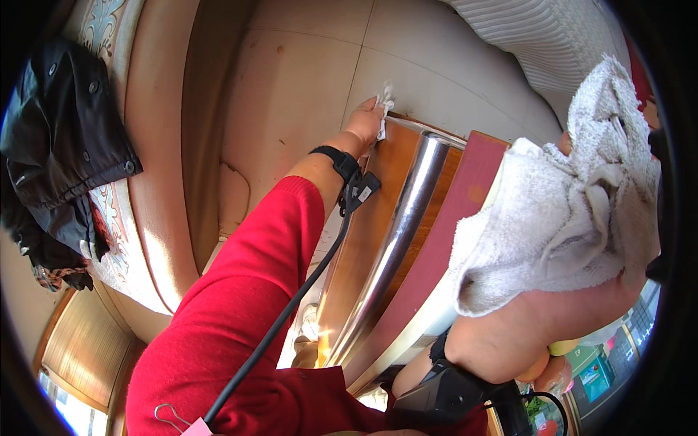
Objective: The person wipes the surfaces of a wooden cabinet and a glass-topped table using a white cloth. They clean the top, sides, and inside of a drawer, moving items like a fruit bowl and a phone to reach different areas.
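My left hand [364, 124] reaches forward and grips a crumpled white cloth or tissue [386, 99] at the far corner of a wooden furniture panel [393, 151]. A shiny metal tube [402, 218] runs along that panel, beside a maroon board [463, 191]. Close to the camera on the right, my right hand [578, 310] holds a bunched white terry towel [523, 234]. Folds of the towel hide most of its fingers. Both wrists wear black straps with small devices, and a black cable [294, 302] runs along my red left sleeve.
Pale floor tiles [305, 71] lie beyond the panel. At left stands a sofa-like seat [155, 136] with a black jacket [65, 131] over it. A ribbed pale cover [545, 38] hangs at the upper right. Fruit [537, 365] and bags sit at the lower right.
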### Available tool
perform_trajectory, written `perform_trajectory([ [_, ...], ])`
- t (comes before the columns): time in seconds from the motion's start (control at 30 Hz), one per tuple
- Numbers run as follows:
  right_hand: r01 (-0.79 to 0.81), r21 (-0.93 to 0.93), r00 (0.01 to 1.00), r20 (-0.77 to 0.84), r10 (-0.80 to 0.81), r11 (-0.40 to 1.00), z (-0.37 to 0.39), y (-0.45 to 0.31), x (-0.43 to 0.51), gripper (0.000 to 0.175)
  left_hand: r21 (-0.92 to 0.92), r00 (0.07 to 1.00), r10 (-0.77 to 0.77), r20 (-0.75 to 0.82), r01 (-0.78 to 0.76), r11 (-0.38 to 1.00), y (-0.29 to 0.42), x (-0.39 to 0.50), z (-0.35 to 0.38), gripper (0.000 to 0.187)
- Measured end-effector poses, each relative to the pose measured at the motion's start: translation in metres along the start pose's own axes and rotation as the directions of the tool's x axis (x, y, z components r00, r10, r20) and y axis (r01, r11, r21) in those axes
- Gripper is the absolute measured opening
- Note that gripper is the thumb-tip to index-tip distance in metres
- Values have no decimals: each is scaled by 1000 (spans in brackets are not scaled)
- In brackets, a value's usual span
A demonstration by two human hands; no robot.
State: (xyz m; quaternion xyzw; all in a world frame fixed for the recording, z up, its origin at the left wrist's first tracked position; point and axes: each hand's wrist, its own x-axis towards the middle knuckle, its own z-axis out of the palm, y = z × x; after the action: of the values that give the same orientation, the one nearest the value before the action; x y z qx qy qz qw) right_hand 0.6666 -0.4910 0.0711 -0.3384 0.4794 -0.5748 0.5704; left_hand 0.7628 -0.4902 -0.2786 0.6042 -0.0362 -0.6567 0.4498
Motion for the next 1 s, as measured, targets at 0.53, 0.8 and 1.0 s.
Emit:
perform_trajectory([
  [0.53, 107, 71, 988, -119, -98, 992, 42, -14, 22, 21, 109, 986, -159, 52, 153, 982, 120, -308, -180, 23],
  [0.8, 305, -61, 952, 20, -304, 951, 11, 26, 47, 13, 609, 993, -108, -46, 113, 785, 93, -519, -259, 32],
  [1.0, -63, -114, 993, 89, 74, 991, 40, 1, 43, 7, 681, 975, -183, -129, 221, 698, 129, -653, -285, 34],
])
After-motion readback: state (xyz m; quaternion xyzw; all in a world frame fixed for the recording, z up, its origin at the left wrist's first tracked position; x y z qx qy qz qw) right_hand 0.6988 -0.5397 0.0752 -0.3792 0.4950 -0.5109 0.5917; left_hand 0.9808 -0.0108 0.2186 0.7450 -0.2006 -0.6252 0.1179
